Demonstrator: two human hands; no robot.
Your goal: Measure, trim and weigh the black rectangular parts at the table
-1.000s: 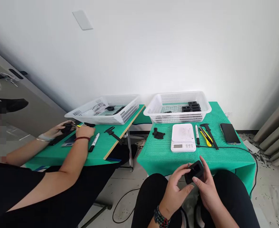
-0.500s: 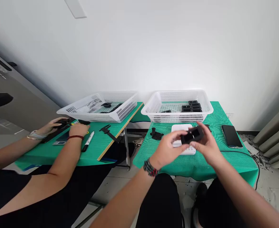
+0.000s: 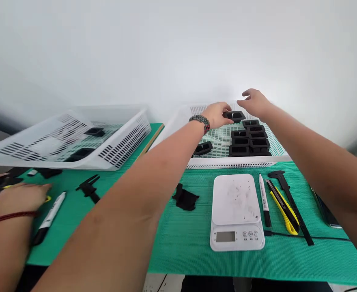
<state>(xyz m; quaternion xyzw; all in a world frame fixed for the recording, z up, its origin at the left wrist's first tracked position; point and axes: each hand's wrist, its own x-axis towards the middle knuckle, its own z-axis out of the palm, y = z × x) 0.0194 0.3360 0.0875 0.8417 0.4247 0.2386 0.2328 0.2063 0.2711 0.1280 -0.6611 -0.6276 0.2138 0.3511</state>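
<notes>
My left hand [image 3: 217, 114] reaches over the white basket [image 3: 236, 163] and grips a small black rectangular part [image 3: 235, 116] above the far end of the basket. My right hand [image 3: 254, 102] hovers just right of that part with fingers spread, holding nothing. Several like black parts [image 3: 249, 140] sit in rows in the basket's right half, and one more black part [image 3: 203, 148] lies alone toward its left. A beaded bracelet [image 3: 199, 120] is on my left wrist.
On the green mat [image 3: 196, 251] in front of the basket stand a white scale [image 3: 236, 213], a marker [image 3: 264, 198], a yellow knife [image 3: 283, 207], a black caliper [image 3: 291, 202] and a black scrap [image 3: 185, 198]. A co-worker's hand [image 3: 17, 198] works at the left table beside a second basket [image 3: 75, 140].
Both my hands rose from my lap, carried the black part over the scale and out to the basket. My right hand has let go of the part. The camera moved closer to the table.
</notes>
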